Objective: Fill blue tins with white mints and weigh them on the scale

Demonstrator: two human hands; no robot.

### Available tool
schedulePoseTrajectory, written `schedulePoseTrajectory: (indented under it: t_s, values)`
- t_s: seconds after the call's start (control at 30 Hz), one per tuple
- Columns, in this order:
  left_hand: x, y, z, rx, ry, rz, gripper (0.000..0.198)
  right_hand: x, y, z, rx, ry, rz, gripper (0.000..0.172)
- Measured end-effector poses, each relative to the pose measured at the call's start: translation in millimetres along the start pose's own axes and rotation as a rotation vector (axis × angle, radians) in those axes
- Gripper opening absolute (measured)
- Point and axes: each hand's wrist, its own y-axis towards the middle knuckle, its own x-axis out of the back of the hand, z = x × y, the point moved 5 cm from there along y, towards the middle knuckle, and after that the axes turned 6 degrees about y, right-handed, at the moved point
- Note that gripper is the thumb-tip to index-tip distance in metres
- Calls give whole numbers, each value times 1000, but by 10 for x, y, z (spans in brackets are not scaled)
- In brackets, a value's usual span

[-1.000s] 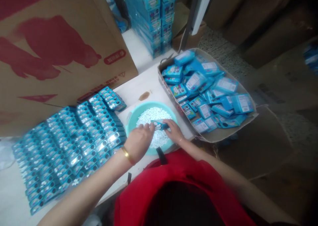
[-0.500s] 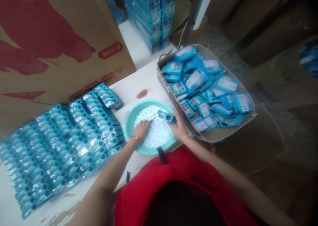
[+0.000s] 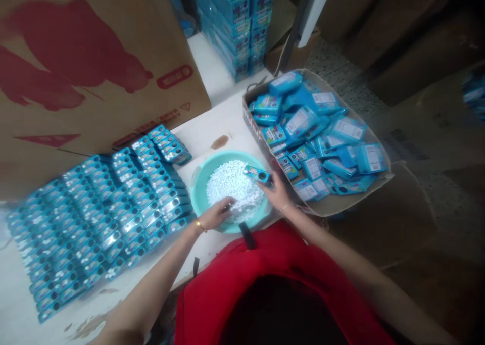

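Note:
A round turquoise basin holds many small white candy-like pellets. My left hand is low over the near left part of the pellets. Its fingers are curved and apart, with the tips among or just above the pellets. My right hand grips a small blue carton by its right end, above the basin's right side. The carton is tilted, and a dark round spot shows on its upward face. Whether anything is inside it cannot be seen.
Rows of blue cartons stand packed together at the left. An open cardboard tray of loose blue packs is at the right. A large cardboard box rises behind the rows. Stacked blue packs stand farther back.
My left hand has drawn back toward me and lower in the basin. My right hand still holds the carton, shifted slightly right. The whole view has shifted a little.

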Motion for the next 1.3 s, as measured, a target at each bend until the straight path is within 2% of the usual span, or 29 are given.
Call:
schedulePoseTrajectory:
  t_s: [0.13, 0.23, 0.33, 0.47, 0.53, 0.6, 0.67, 0.7, 0.77, 0.83, 0.87, 0.9, 0.97, 1.03, 1.13, 1.3]
  values:
    - [544, -256, -401, -28, 10, -68, 29, -60, -47, 85, 82, -32, 55, 33]
    - [821, -293, -690, -56, 159, -87, 27, -154, -76, 149, 144, -73, 108, 38]
    - [881, -203, -916, -19, 395, -39, 25, -243, -105, 208, 204, -117, 137, 40]
    - [798, -90, -1263, 172, 807, 50, 32, -323, -147, 247, 259, -154, 154, 40]
    - [785, -97, -1481, 187, 959, 65, 32, -334, -159, 232, 258, -153, 154, 39]
    - [823, -144, -1591, 173, 1028, 58, 32, -315, -161, 199, 242, -139, 140, 37]
    - [901, -208, -1475, 193, 1035, 22, 33, -267, -151, 161, 225, -115, 117, 36]
    - [924, -237, -1317, 222, 1013, 19, 34, -236, -142, 143, 217, -102, 107, 36]
    - [873, -271, -853, 287, 938, 76, 34, -171, -120, 111, 202, -71, 90, 38]
    - [662, -274, -317, 350, 829, 216, 29, -119, -96, 83, 183, -45, 88, 39]
    - [531, -256, -95, 351, 799, 245, 27, -100, -85, 71, 172, -35, 90, 39]
    - [388, -228, 87, 343, 766, 258, 27, -87, -75, 61, 161, -25, 94, 38]
    - [103, -148, 323, 316, 707, 253, 26, -70, -60, 45, 137, -9, 92, 37]
    - [-144, -42, 419, 291, 647, 222, 25, -61, -52, 37, 121, -2, 74, 36]
    - [-416, 165, 435, 254, 559, 143, 20, -54, -48, 30, 106, -4, 48, 34]
    - [-658, 469, 451, 198, 408, -1, 17, -28, -30, -13, 71, -7, 11, 35]
